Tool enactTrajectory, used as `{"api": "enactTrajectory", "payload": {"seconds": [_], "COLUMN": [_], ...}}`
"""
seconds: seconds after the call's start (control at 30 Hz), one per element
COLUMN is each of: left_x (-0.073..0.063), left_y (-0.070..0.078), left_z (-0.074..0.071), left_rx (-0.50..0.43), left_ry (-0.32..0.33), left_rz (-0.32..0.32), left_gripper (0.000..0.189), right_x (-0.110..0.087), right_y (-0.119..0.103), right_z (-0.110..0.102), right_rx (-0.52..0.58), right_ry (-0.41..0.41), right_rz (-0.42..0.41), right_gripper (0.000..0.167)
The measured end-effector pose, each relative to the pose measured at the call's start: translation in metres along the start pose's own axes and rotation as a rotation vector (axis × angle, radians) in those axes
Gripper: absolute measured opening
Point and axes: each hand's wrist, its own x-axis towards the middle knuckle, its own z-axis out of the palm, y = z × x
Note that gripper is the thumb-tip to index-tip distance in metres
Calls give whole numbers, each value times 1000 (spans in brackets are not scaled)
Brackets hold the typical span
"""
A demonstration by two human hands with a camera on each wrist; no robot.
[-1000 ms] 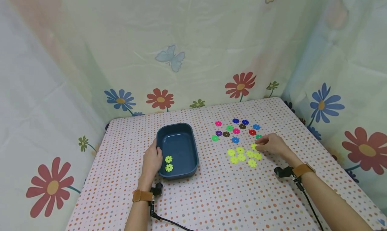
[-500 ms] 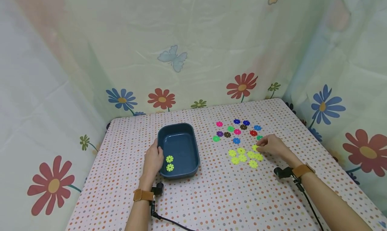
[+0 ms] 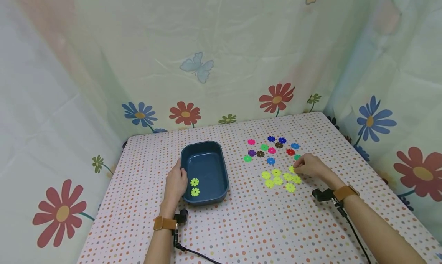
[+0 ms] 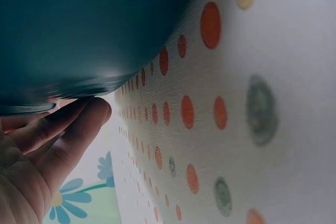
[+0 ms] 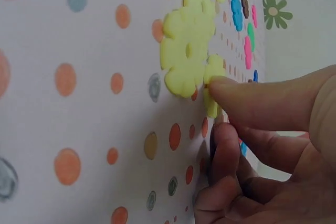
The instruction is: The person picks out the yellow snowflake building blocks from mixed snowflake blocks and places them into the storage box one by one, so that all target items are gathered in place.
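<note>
1. Hands: left hand (image 3: 176,183) is on the left wall of the tray, thumb by the rim, fingers nearly straight along the outside. Reads as a light hold; can't tell how firm. Right hand (image 3: 310,166) is closed to a pinch at a yellow disc (image 5: 214,67), thumb on it, opposing fingertip hidden. Can't tell if the disc is off the cloth.
2. Tray (image 3: 208,168): just right of the left hand, upright on the dotted tablecloth (image 3: 241,225). Two yellow discs (image 3: 195,187) lie inside, near the left wall, toward the person.
3. Mixed-colour discs (image 3: 271,150): loose spread right of the tray, on the far side.
4. Yellow cluster (image 3: 277,180): nearer the person than the mixed spread, some discs touching or overlapping. The pinched disc is at its far right edge.
5. Key relation: tray is left of the right hand, well apart, cluster and tablecloth between. Tray's long axis runs roughly away from the person, so a long side faces the right hand. Left hand is the nearer one to the tray, right to the cluster.
6. Views: only head shows the tray interior. Left wrist adds fingers against the outer wall; right wrist adds thumb contact and curled lower fingers.
</note>
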Motion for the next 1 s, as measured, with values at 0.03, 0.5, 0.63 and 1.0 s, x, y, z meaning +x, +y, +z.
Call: {"api": "enactTrajectory", "payload": {"seconds": [0.03,0.5,0.63,1.0], "left_x": [0,2,2,1], "left_y": [0,1,1,1], "left_z": [0,0,0,0], "left_rx": [-1,-4,0,-5], "left_ry": [-1,-1,5,-1], "left_rz": [-2,-7,-3,0], "left_gripper": [51,51,51,51], "right_x": [0,-3,-4,-4], "right_y": [-1,-1,-1,0], "right_z": [0,-2,-1,0], "right_rx": [-5,-2,6,1], "right_ry": [-4,7,14,40], "right_rz": [-4,9,-3,-22], "right_gripper": [27,33,36,33]}}
